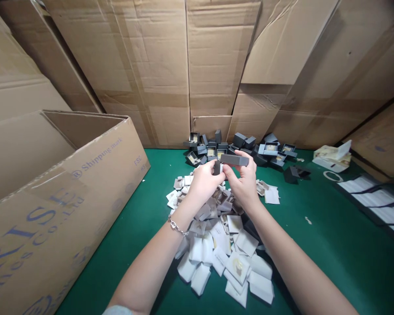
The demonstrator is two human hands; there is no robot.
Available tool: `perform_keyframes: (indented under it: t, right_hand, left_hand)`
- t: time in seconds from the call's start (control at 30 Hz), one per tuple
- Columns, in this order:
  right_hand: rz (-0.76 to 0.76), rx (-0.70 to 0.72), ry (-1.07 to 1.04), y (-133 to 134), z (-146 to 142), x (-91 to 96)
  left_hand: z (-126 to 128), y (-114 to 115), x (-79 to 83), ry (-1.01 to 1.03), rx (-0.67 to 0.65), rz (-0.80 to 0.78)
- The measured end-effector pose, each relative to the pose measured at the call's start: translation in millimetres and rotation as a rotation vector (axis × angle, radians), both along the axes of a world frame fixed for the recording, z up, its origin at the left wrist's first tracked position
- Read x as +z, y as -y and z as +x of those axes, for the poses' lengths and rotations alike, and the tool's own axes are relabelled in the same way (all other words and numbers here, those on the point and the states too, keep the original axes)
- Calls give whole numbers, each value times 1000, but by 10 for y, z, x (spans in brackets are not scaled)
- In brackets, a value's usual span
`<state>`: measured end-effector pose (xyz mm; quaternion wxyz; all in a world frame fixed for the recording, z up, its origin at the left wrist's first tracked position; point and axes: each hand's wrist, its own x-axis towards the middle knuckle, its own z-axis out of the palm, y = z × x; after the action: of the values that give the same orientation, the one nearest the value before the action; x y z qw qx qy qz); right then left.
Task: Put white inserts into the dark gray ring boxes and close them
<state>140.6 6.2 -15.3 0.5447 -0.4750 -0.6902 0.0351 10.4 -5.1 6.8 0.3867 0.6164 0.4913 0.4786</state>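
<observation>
White inserts (238, 264) lie in a loose heap right under & in front of both hands, some folded, some flat; forearms hide bits of its edges. Cluster of dark boxes (239, 140) just beyond the hands, several open w/ pale insides showing; R hand partly blocks the view of them. One more open box (291, 174) sits a bit apart, to the right. Farther R: paper stack (331, 158), a white ring (333, 176) flat beside it, then a tray (364, 194) w/ white rows & black straps, cut off by the frame. Big carton (98, 175) w/ blue print takes up the L side, well apart from the L hand.

Dark case (234, 160) is up over the heap, in the R hand (246, 179): fingers & thumb closed round it, long side roughly level. L hand (205, 179), w/ chain bracelet (177, 225) on the wrist, pinches an upright dark piece (217, 168) just beside it; can't tell if the 2 parts are joined. Fingertips of both hands nearly meet.

Tabletop (315, 245) is green, w/ a few white scraps (307, 220). Behind: tall cardboard wall (151, 65), taped, creased.
</observation>
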Motion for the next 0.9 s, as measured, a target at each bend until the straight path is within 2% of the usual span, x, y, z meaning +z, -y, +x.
perform_keyframes:
  t: [0.23,0.43,0.53,0.63,0.7,0.8,0.9]
  right_hand:
    - [-73,46,-11,-14,31,17]
    - [-63,27,15,-39,53,28]
    - [-38,27,72,-37,61,55]
    - [-29,100,120,-16,72,96]
    - [-37,131,36,-1,72,116]
    - [-117,162,-311,10,58,140]
    - [-383,293,-653,15,31,188]
  left_hand:
    - [12,11,3,1,12,-30]
    - [37,25,42,71,10,-74]
    - [31,20,68,251,-54,-169]
    - [11,23,105,511,-118,-300]
    - [0,37,132,607,-146,-325]
    - [-6,64,170,654,-164,-336]
    - [-3,76,189,674,-160,-347]
